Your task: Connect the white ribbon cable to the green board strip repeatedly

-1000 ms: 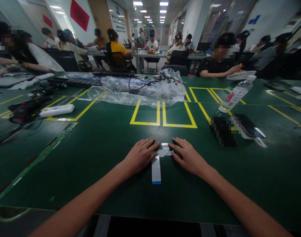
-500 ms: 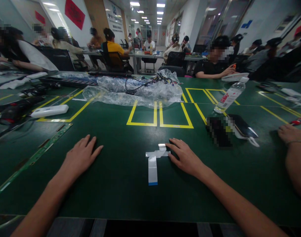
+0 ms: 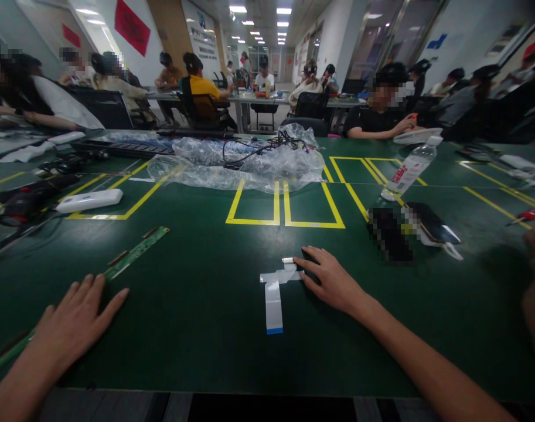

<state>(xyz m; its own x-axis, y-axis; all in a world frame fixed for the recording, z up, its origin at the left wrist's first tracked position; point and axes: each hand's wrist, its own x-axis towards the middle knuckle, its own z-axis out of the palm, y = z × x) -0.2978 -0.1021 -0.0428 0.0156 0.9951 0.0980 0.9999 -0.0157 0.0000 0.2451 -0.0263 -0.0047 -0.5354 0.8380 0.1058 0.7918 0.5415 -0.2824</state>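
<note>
My left hand [image 3: 71, 322] lies over a long, narrow green circuit board [image 3: 137, 252], covering its middle part. Its fingers are stretched out with the thumb apart, and both ends of the board stick out past the hand. A white flat ribbon cable [image 3: 274, 302] with a blue end rests on the green table, a strip of pale tape crossing it. Close to the cable's silvery connector [image 3: 288, 261] is my right hand [image 3: 331, 278], palm down with open fingers. Its fingertips are at the edge of the connector and the tape; whether they press on them I cannot tell.
Clear plastic wrap [image 3: 249, 167] with black cables lies at the back. To the right are a tilted bottle [image 3: 410, 170], a phone [image 3: 432, 223] and a red-handled tool [image 3: 528, 215] near another person's arm. A white device [image 3: 90, 200] lies at the left.
My left hand has moved left and toward me onto the circuit board. The board's far end has shifted right. My right hand has hardly moved; the neighbour's hand has drawn back from the red-handled tool.
</note>
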